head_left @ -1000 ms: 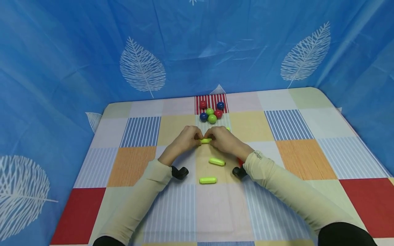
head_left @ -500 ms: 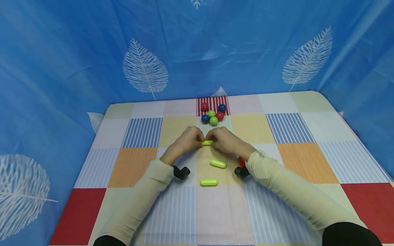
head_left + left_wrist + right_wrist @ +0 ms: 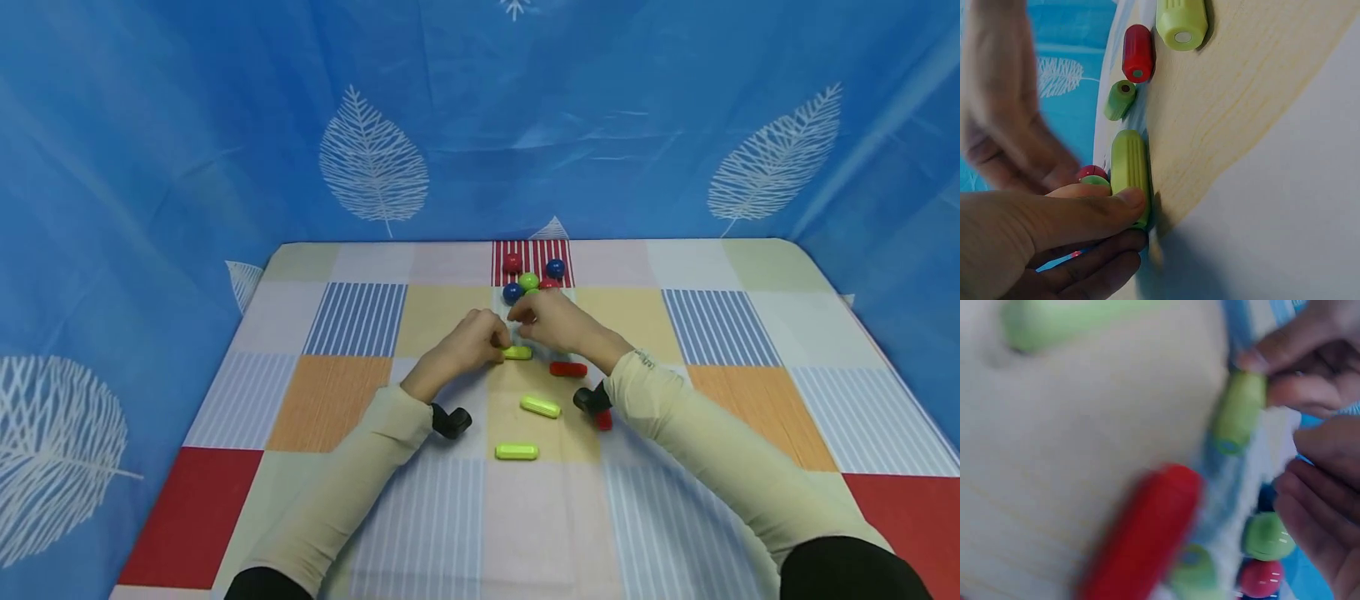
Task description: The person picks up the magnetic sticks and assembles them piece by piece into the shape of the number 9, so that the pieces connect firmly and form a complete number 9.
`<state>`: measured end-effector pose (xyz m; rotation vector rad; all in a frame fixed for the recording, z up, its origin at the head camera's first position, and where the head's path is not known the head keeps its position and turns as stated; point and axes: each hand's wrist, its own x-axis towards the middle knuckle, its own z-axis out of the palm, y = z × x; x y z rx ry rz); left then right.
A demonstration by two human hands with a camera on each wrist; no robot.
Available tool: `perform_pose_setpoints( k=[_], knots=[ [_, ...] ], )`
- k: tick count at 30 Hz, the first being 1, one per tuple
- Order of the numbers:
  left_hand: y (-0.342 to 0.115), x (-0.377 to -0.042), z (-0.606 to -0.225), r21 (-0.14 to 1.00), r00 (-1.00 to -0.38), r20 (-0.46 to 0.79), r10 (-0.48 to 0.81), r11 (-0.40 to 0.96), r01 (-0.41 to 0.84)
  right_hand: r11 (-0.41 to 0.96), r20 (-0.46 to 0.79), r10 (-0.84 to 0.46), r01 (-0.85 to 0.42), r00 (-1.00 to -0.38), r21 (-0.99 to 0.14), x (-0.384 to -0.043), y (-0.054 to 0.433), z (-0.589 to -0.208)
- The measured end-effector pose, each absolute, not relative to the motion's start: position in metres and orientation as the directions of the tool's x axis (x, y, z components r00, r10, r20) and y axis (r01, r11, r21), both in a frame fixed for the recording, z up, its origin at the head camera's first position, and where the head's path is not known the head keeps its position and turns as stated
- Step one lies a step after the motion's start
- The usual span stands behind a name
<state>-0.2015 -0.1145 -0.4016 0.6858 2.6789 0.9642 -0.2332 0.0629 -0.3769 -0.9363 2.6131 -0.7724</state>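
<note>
My left hand pinches one end of a yellow-green plastic rod between thumb and fingers. In the left wrist view the same ribbed rod runs up from my thumb. A small round disc shows in its free end in the right wrist view. Just beyond the rod, my right hand hangs with loosely bent fingers and nothing in them, partly covering the cluster of balls. Below that hand lies a red rod. Nearer me are two more yellow-green rods, one slanted and one level.
Behind the hands sit red, blue and green balls on the patchwork cloth. Another red rod shows partly under my right wrist's black camera mount. A blue curtain closes off the back.
My right hand has let go of the yellow-green rod and risen away toward the balls, uncovering a red rod. My left hand keeps its pinch. The head view has shifted slightly.
</note>
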Motion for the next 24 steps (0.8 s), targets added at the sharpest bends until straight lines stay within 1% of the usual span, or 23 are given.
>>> perform_pose_setpoints(
  k=[4, 8, 11, 16, 24],
  knots=[
    [-0.114, -0.204, -0.402, 0.654, -0.855, -0.049, 0.516, 0.663, 0.363, 0.686, 0.012, -0.566, -0.479, -0.824, -0.547, -0.254, 0.055, -0.368],
    [-0.114, -0.205, -0.404, 0.664, -0.845, -0.057, 0.532, 0.652, 0.366, 0.706, 0.036, -0.52, -0.453, -0.853, -0.544, -0.27, 0.047, -0.37],
    [-0.114, -0.205, -0.404, 0.664, -0.849, -0.078, 0.522, 0.662, 0.347, 0.716, 0.012, -0.515, -0.438, -0.857, -0.543, -0.277, 0.041, -0.377],
    [-0.118, -0.206, -0.403, 0.664, -0.861, -0.101, 0.498, 0.679, 0.314, 0.75, -0.031, -0.512, -0.428, -0.859, -0.505, -0.282, 0.031, -0.387],
    [-0.12, -0.207, -0.404, 0.65, -0.864, -0.087, 0.496, 0.685, 0.328, 0.788, -0.016, -0.508, -0.456, -0.861, -0.414, -0.283, 0.023, -0.394]
  ],
)
